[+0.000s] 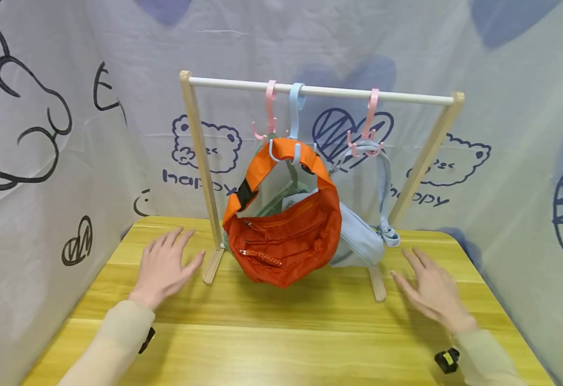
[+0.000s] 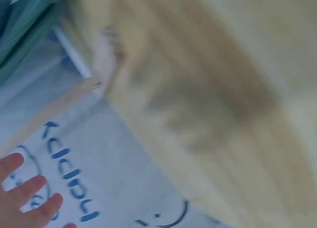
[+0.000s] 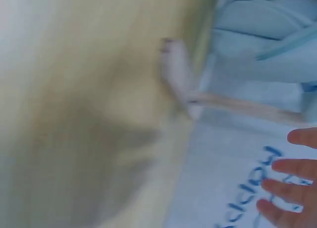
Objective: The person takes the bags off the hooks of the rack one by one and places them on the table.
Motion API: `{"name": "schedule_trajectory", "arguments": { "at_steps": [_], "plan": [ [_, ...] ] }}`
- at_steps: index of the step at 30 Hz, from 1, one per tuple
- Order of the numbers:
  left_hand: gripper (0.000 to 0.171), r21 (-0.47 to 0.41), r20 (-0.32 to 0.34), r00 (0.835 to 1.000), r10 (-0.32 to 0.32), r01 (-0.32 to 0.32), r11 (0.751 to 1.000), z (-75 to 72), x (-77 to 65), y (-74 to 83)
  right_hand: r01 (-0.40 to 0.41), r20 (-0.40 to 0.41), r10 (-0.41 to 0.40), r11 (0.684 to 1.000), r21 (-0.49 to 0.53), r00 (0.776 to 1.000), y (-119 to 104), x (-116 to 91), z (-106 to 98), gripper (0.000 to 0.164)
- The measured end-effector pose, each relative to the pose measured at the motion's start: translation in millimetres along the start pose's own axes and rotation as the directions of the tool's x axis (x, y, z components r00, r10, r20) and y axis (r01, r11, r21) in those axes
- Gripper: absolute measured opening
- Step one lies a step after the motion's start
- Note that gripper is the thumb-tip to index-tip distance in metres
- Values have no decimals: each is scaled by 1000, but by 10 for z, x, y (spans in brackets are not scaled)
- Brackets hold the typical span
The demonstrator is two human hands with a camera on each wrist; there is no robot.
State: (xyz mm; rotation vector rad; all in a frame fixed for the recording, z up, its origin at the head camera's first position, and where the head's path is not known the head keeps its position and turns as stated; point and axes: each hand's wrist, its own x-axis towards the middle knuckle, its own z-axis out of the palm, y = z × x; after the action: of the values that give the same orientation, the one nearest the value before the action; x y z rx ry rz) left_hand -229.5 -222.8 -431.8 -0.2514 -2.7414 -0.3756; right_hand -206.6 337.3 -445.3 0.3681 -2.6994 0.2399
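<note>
An orange-red waist bag (image 1: 286,236) hangs by its strap from a light blue hook (image 1: 295,123) on the rack's white rail (image 1: 330,92). Behind it, partly hidden, hang a green bag (image 1: 274,203) and a light blue bag (image 1: 358,236), the latter's strap on a pink hook (image 1: 370,120). My left hand (image 1: 165,265) is spread over the table beside the rack's left foot and holds nothing. On the other side, my right hand (image 1: 431,289) has its fingers extended near the right foot, also holding nothing. Both wrist views show bare fingertips at the edge.
The wooden rack's feet (image 1: 378,284) stand on a yellow wood-grain table (image 1: 262,354). Another pink hook (image 1: 271,107) sits on the rail left of the blue one. A printed white cloth (image 1: 262,48) surrounds the table at the back and sides.
</note>
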Motion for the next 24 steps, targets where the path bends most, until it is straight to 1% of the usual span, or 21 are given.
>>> {"name": "schedule_trajectory", "arguments": {
  "at_steps": [2,4,6,9,11,12,14,17,18,19,21,22,24],
  "plan": [
    [58,-24,-73,997,28,-30,999,-94,84,58,33,-102,-31,999,24,994,-55,68,-100,55],
    [50,-46,-153,987,54,-62,997,-194,164,126,61,-192,-53,997,39,980,-118,141,-197,45],
    [42,-81,-232,970,78,-99,992,-282,242,203,107,-290,-86,993,55,953,-198,210,-282,37],
    [30,-144,-330,939,96,-150,978,-397,360,339,191,-409,-141,978,81,901,-357,312,-395,30],
    [25,-205,-364,927,91,-175,963,-455,444,439,248,-461,-169,962,115,871,-487,380,-455,28],
    [24,-240,-370,925,84,-182,954,-479,487,490,273,-483,-177,953,134,858,-557,418,-478,28],
    [23,-317,-363,930,59,-183,931,-515,572,588,315,-504,-184,930,188,844,-699,490,-524,27],
    [24,-424,-325,945,20,-164,891,-537,685,719,364,-513,-183,889,278,839,-896,591,-581,24],
    [25,-453,-317,948,6,-157,877,-539,715,761,378,-513,-182,873,309,839,-954,621,-597,23],
    [25,-477,-315,949,-5,-153,865,-539,738,804,385,-506,-179,858,339,844,-1004,649,-615,23],
    [25,-506,-331,944,-15,-164,846,-533,774,893,388,-498,-164,836,389,851,-1085,707,-634,22],
    [24,-513,-349,937,-14,-178,839,-530,786,943,381,-491,-150,827,414,858,-1116,738,-641,22],
    [23,-516,-395,919,0,-222,827,-530,807,1060,354,-479,-110,817,455,871,-1154,801,-644,23]
  ]
}}
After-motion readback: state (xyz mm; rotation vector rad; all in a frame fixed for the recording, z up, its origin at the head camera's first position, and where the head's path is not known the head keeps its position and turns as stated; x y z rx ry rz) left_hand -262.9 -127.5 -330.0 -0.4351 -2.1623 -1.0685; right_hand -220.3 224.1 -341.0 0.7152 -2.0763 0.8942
